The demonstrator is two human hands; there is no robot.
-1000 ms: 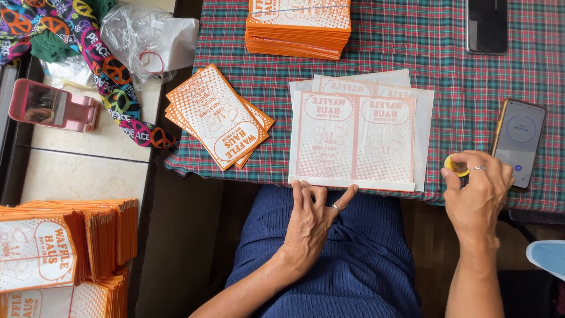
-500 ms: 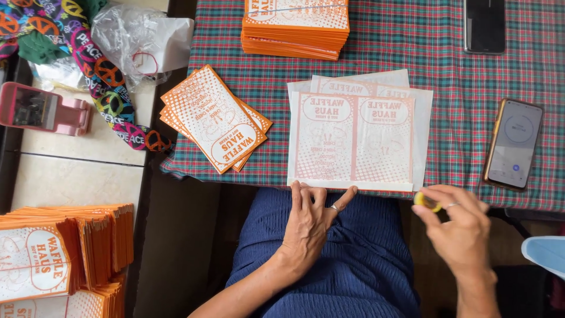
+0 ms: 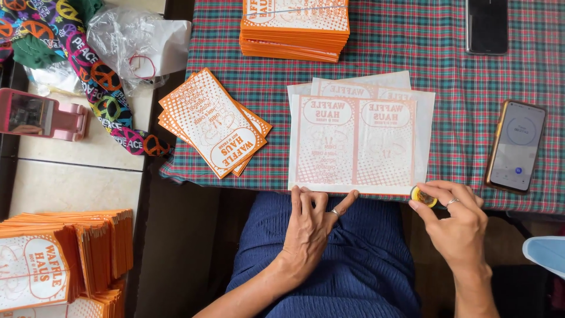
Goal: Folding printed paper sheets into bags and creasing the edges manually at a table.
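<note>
At the far left a stack of orange-and-white paper bags point(image 3: 56, 265) stands on the lower surface, with a pink tape dispenser point(image 3: 41, 113) above it and a patterned cloth strap point(image 3: 103, 94) running down beside a crumpled clear plastic bag point(image 3: 138, 41). On the plaid tablecloth point(image 3: 412, 53) a small fanned pile of bags point(image 3: 212, 123) lies tilted near the left edge, and a taller stack point(image 3: 294, 26) sits at the top. In the middle, a few flat translucent sheets point(image 3: 359, 138) with orange print lie at the table's near edge, their lower border just over the person's blue lap. The left hand point(image 3: 312, 227) rests there with its fingers spread and released, the fingertips touching the sheets' bottom edge and gripping nothing. To the right, the right hand point(image 3: 459, 221) pinches a small round yellow piece point(image 3: 422, 196) between thumb and fingers, right at the lower right corner of the sheets; whether it touches the paper cannot be told. A ring shows on each hand. Further right a phone point(image 3: 518, 146) with a lit screen lies tilted on the cloth, and a second, dark phone point(image 3: 487, 26) lies at the top. A pale blue object point(image 3: 547, 253) shows at the right edge.
</note>
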